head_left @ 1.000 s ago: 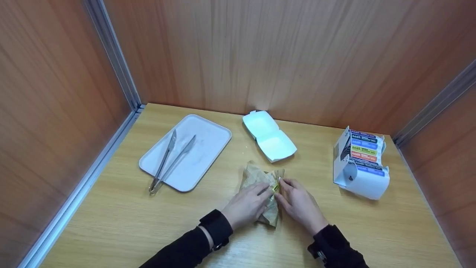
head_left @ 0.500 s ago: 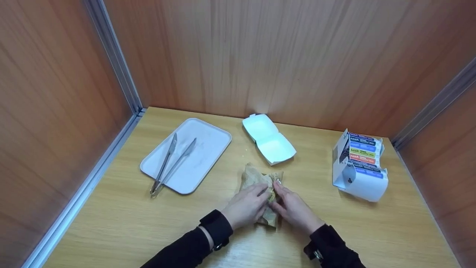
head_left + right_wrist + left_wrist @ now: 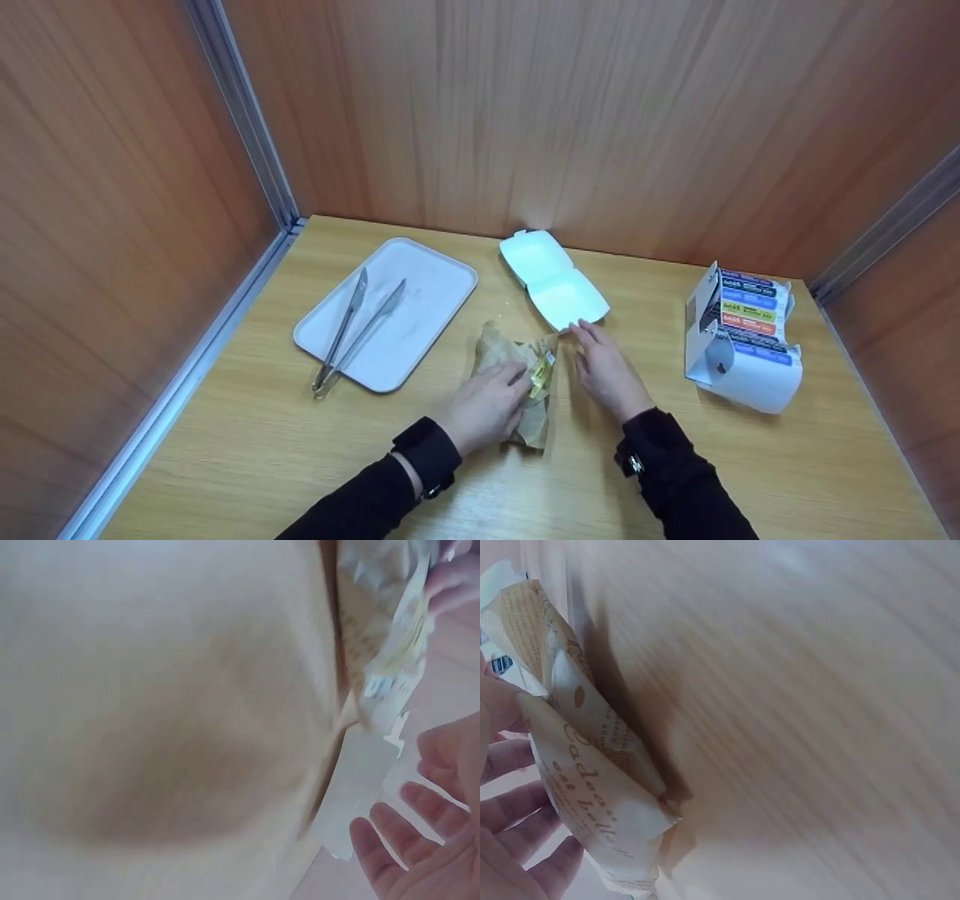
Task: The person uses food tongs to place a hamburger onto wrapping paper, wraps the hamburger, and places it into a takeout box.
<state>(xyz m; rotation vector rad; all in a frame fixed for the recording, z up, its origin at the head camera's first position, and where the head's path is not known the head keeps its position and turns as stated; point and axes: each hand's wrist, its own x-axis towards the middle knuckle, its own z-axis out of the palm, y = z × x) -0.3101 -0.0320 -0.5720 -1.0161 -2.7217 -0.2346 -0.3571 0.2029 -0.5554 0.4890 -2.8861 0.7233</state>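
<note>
My left hand [image 3: 484, 409] holds a crumpled brown printed-paper parcel [image 3: 491, 349] against the table, a yellow sticker [image 3: 541, 373] on its top. Up close in the left wrist view, thumb and fingers curl along one side of the paper [image 3: 592, 780]; whatever is wrapped inside is hidden. To the right of the parcel, my right hand [image 3: 609, 375] reaches forward, fingers relaxed and holding nothing. Its fingertips are right at the near corner of a white clamshell box [image 3: 568, 296], which lies with its lid spread back. That box [image 3: 356, 780] also shows beyond the fingers in the right wrist view.
At the left lies a white tray [image 3: 431, 289] with metal tongs [image 3: 346, 322] on it, their handle end over its near edge. A white dispenser [image 3: 754, 379] with rolls of coloured labels stands at the right. Wooden walls [image 3: 562, 112] enclose the back and sides.
My right hand has left the sticker on the parcel and moved forward to the clamshell box. The left hand keeps its hold, and the parcel has shifted slightly left.
</note>
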